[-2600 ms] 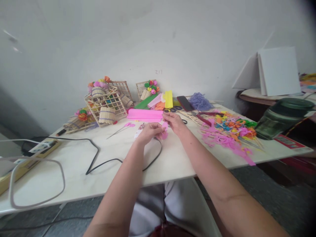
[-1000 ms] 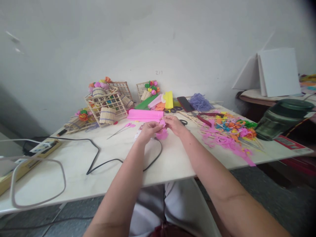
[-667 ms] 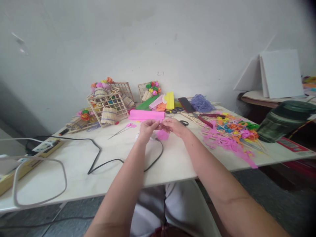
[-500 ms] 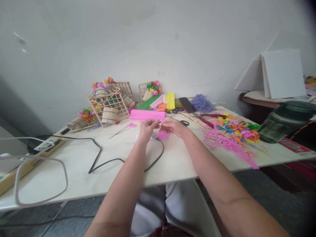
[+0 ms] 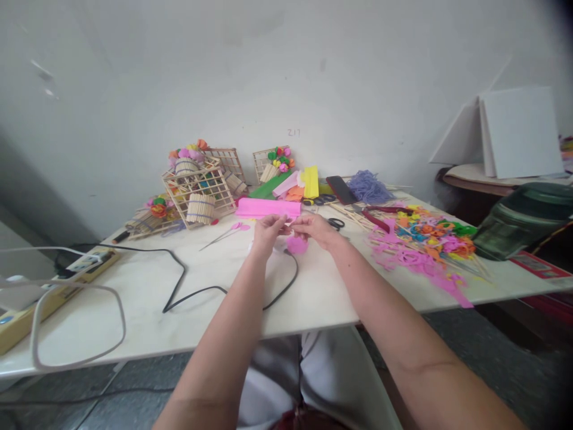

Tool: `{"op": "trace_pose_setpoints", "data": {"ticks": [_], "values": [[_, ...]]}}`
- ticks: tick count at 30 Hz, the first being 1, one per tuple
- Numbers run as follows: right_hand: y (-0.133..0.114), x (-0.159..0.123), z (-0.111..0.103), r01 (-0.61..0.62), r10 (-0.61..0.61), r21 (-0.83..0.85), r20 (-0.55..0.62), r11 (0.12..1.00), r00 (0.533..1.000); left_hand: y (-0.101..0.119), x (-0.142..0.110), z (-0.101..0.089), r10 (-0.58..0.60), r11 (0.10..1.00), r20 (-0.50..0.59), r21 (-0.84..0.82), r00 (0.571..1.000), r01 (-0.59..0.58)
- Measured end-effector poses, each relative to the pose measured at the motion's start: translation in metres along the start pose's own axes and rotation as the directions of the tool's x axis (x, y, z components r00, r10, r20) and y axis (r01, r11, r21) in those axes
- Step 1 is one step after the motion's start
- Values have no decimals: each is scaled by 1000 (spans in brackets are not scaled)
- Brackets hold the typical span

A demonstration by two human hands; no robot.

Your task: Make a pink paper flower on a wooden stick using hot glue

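My left hand (image 5: 267, 230) and my right hand (image 5: 317, 227) meet above the middle of the white table (image 5: 134, 298). Both pinch a small pink paper piece (image 5: 296, 244) that hangs between and just under the fingertips. A thin stick seems to run between the fingers, but it is too small to be sure. Right behind the hands lies a folded pink sheet (image 5: 267, 207). A black cable (image 5: 192, 286) loops on the table under my left wrist.
Wooden lattice baskets (image 5: 199, 190) with paper flowers stand at the back left. Coloured paper scraps and sticks (image 5: 421, 239) are heaped at the right. Scissors (image 5: 335, 223), red pliers (image 5: 376, 218) and a phone (image 5: 341, 190) lie behind. A power strip (image 5: 89, 266) sits at the left edge.
The pink piece has dropped from beside my fingertips to hang below them, and my hands have drawn closer together. The view has shifted slightly to the left.
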State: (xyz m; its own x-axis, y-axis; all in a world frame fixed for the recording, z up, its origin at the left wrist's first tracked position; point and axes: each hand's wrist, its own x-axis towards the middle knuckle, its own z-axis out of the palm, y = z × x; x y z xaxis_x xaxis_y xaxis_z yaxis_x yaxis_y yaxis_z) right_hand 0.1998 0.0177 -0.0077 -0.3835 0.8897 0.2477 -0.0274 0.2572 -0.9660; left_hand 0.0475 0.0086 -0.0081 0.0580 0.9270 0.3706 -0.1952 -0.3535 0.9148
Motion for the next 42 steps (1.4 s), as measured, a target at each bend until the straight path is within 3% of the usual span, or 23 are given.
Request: {"op": "trace_pose_setpoints", "data": {"ticks": [6,17,42], "values": [[-1,0,-4,16,-14,15,-133,1000,991,1,1,-4,-45,996,-29,-83,999,43],[0,-3,-7,-19,20,-30,53,999,998,0,2,-7,-98,974,-53,-209,994,85],[-6,-7,-3,-45,49,-53,92,998,995,2,0,-7,-115,921,77,-365,990,136]]}}
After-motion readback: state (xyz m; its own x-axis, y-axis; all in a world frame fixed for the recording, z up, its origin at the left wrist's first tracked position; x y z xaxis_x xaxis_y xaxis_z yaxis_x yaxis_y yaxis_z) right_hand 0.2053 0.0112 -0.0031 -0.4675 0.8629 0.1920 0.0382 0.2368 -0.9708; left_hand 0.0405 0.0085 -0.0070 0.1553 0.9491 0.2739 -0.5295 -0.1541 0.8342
